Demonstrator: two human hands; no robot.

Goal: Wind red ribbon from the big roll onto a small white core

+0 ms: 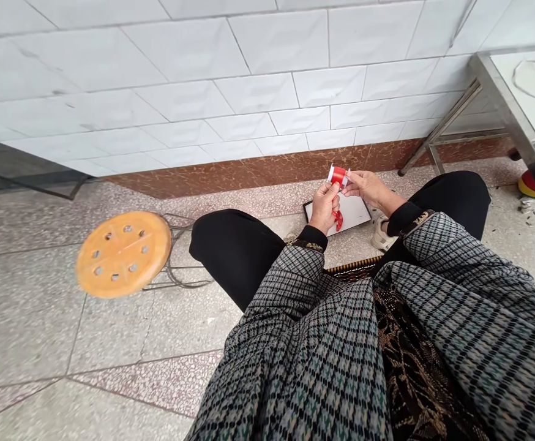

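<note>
I sit with my knees apart, and both hands are held out in front over the floor. My left hand is closed around a loose red ribbon end that hangs below its fingers. My right hand pinches a small spool of red ribbon with white end caps, held just above the left hand. Under the hands, on the floor between my feet, lies a flat white board with a dark rim.
A round orange stool with holes stands on a wire frame at my left. A metal table with angled legs is at the right, a red and yellow object beneath it. White tiled wall ahead.
</note>
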